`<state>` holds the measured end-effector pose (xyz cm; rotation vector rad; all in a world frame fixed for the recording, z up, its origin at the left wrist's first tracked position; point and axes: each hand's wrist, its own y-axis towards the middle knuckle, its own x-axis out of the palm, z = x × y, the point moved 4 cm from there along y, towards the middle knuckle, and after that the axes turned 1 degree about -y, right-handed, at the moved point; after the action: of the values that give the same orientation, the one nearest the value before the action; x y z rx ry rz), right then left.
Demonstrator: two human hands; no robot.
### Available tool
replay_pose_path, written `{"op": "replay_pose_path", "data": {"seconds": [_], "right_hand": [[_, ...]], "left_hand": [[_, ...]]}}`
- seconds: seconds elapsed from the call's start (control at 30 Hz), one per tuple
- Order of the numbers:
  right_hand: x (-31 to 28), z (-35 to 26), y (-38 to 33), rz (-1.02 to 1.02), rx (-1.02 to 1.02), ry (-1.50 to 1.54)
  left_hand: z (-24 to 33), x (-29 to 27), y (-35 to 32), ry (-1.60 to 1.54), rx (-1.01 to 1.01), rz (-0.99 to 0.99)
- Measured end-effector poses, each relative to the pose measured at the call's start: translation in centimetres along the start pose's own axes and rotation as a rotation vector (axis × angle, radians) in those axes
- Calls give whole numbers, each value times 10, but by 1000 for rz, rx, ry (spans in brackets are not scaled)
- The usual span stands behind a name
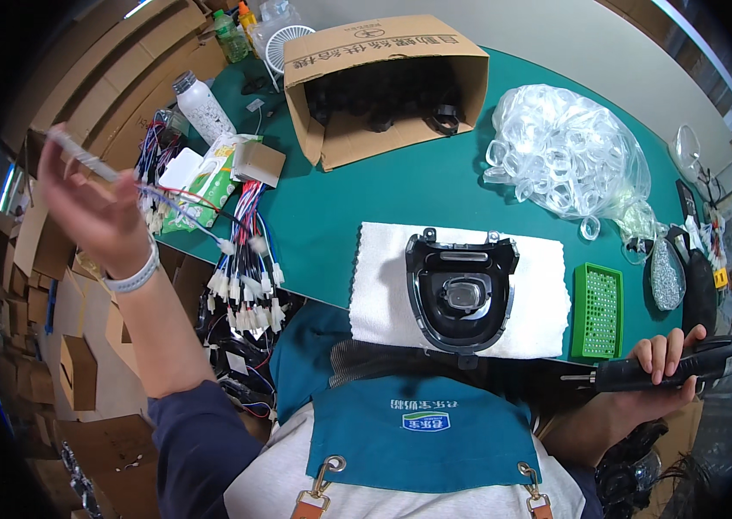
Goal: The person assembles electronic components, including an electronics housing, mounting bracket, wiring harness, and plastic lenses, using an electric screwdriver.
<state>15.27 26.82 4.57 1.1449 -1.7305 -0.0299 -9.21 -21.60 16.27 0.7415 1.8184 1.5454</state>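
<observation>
My left hand [93,216] is raised at the left with its fingers closed round a wire harness [180,203]. The harness has a pale wrapped stretch by the fingers, and its thin red and blue wires trail down to white connectors. At the lower right my right hand [664,359] grips a black electric screwdriver [629,374], its metal bit pointing left. Between the hands, a glossy black plastic housing [461,325] lies on a white towel [374,298]. A clear oval lens [463,295] sits in its middle. Neither hand touches the housing.
An open cardboard box [305,121] with black parts stands at the back. A bag of clear plastic rings [556,147] lies right of it. A green perforated tray [597,344] is beside the towel. Bundled wire harnesses [249,281] hang over the left edge, near a white bottle [202,105].
</observation>
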Motion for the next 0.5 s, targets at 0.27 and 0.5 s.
{"op": "replay_pose_path", "data": {"seconds": [0.27,0.5], "right_hand": [[8,2,-5,-27,-58,-164],[13,-1,5,59,-162,-518]], "left_hand": [[140,83,-38,-555,-559,-841],[220,132,-90,-375,-307,-1062]]}}
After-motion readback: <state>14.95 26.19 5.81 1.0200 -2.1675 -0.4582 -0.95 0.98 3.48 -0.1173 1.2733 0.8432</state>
